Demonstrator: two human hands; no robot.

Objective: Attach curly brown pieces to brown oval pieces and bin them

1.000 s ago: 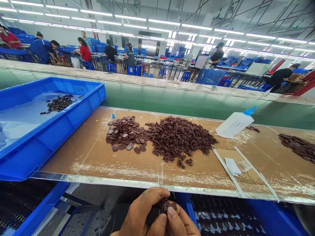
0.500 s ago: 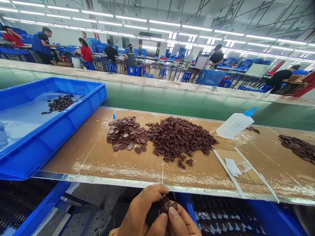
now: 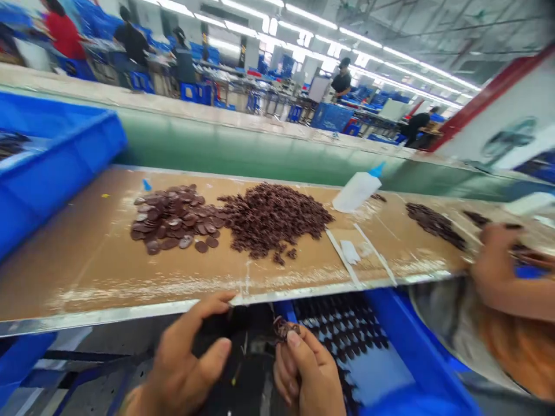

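Between the thumb and fingers of my right hand [image 3: 310,370] is a small dark brown, curly, tangled piece [image 3: 282,328], held below the near edge of the bench. My left hand [image 3: 184,358] is apart from it to the left, thumb and fingers spread, with nothing in them. Beyond my hands, a large pile of similar curly brown pieces [image 3: 277,219] lies on the brown-covered bench [image 3: 99,271]. Flat oval brown discs [image 3: 171,214] are heaped to its left, touching it.
Right of the piles stands a tilted white squeeze bottle [image 3: 355,193] with a blue nozzle. A blue tray [image 3: 427,346] with rows of dark pieces sits below the bench. Another blue tray [image 3: 52,167] is at left. A co-worker's arm [image 3: 498,277] reaches in at right.
My left hand has let go of the curly piece and moved left, opening. The right hand keeps the piece. My view has turned right, bringing a co-worker's arm into sight.
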